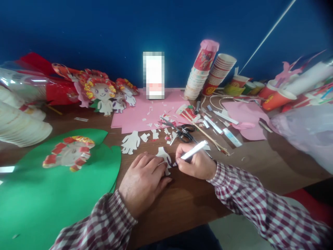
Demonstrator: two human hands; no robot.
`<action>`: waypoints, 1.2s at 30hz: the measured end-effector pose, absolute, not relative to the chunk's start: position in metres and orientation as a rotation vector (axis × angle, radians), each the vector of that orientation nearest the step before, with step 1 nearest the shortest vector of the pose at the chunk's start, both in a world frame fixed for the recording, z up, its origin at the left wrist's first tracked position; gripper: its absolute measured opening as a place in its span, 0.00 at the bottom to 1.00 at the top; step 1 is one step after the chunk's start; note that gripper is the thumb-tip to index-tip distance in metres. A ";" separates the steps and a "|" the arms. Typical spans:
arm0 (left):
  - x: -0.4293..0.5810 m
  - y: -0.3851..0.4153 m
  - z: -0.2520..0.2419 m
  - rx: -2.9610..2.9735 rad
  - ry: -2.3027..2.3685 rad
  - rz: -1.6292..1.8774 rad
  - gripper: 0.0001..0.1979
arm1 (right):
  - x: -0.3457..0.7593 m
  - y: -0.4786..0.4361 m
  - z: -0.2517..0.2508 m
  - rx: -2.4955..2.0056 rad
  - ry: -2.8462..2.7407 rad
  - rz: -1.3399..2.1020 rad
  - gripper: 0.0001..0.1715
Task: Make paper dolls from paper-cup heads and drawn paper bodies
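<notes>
My left hand lies flat on the brown table, its fingers resting over a small white paper figure cutout and pinning it down. Part of the cutout is hidden under those fingers; purple lines mark its right side. In my right hand is a white marker pen, gripped between thumb and fingers close to the cutout's right edge. The pen's tip is hidden by the fingers. A second plain figure cutout lies just beyond my left hand. Black-handled scissors rest among paper scraps past my right hand.
Pink sheets lie under scraps at the back. Stacked paper cups stand against the blue wall. Decorated paper dolls stand at back left. Green sheets at left carry a decorated paper head. A plastic bag sits at right.
</notes>
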State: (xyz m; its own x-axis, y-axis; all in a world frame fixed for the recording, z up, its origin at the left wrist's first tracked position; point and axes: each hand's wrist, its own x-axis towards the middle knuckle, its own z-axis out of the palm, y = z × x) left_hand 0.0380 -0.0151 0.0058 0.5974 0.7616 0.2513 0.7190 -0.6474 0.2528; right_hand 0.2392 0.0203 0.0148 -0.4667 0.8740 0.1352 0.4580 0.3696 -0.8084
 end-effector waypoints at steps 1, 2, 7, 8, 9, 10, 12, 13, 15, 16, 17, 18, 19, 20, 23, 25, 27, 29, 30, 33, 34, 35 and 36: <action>0.038 -0.015 0.006 2.693 1.256 0.513 0.11 | 0.239 0.020 0.015 -1.148 -2.070 0.971 0.05; 0.038 -0.015 0.006 2.692 1.253 0.512 0.11 | 0.239 0.020 0.015 -1.151 -2.060 0.981 0.05; 0.039 -0.015 0.007 2.686 1.265 0.507 0.12 | 0.239 0.020 0.018 -1.168 -1.913 1.132 0.04; 0.039 -0.015 0.007 2.688 1.265 0.505 0.12 | 0.239 0.020 0.018 -1.170 -1.898 1.148 0.04; 0.039 -0.015 0.007 2.690 1.263 0.506 0.12 | 0.239 0.021 0.019 -1.172 -1.896 1.152 0.05; 0.039 -0.015 0.007 2.694 1.258 0.508 0.12 | 0.239 0.021 0.019 -1.174 -1.903 1.147 0.05; 0.039 -0.015 0.006 2.698 1.254 0.517 0.12 | 0.239 0.021 0.018 -1.176 -1.926 1.121 0.05; 0.039 -0.015 0.006 2.700 1.252 0.523 0.12 | 0.239 0.021 0.018 -1.174 -1.937 1.107 0.05; 0.038 -0.015 0.006 2.702 1.248 0.529 0.12 | 0.239 0.021 0.016 -1.171 -1.958 1.087 0.05; 0.038 -0.015 0.006 2.701 1.249 0.528 0.12 | 0.239 0.020 0.016 -1.171 -1.969 1.078 0.05; 0.038 -0.015 0.006 2.700 1.251 0.527 0.12 | 0.239 0.020 0.015 -1.171 -1.980 1.067 0.05; 0.038 -0.015 0.006 2.699 1.251 0.526 0.12 | 0.239 0.020 0.015 -1.171 -1.992 1.053 0.05; 0.038 -0.015 0.006 2.700 1.250 0.527 0.12 | 0.239 0.020 0.014 -1.170 -2.003 1.037 0.05; 0.038 -0.015 0.006 2.699 1.250 0.527 0.12 | 0.239 0.020 0.014 -1.166 -2.012 1.025 0.05; 0.038 -0.016 0.005 2.693 1.253 0.520 0.12 | 0.240 0.020 0.015 -1.150 -1.967 1.082 0.05; 0.038 -0.016 0.005 2.681 1.258 0.512 0.12 | 0.241 0.022 0.016 -1.154 -1.830 1.189 0.05; 0.038 -0.016 0.006 2.671 1.250 0.512 0.13 | 0.244 0.025 0.016 -1.166 -1.661 1.279 0.06; 0.037 -0.015 0.006 2.669 1.236 0.530 0.14 | 0.246 0.028 0.015 -1.162 -1.523 1.333 0.06; 0.036 -0.014 0.006 2.672 1.233 0.549 0.14 | 0.247 0.030 0.014 -1.151 -1.466 1.360 0.07; 0.032 -0.013 0.007 2.683 1.244 0.646 0.11 | 0.249 0.033 0.011 -1.103 -1.303 1.449 0.08; 0.031 -0.013 0.008 2.684 1.242 0.695 0.09 | 0.250 0.034 0.011 -1.088 -1.254 1.473 0.08; 0.029 -0.014 0.009 2.683 1.233 0.754 0.08 | 0.250 0.035 0.011 -1.074 -1.212 1.490 0.08; 0.029 -0.015 0.011 2.673 1.222 0.810 0.08 | 0.250 0.035 0.012 -1.063 -1.179 1.499 0.09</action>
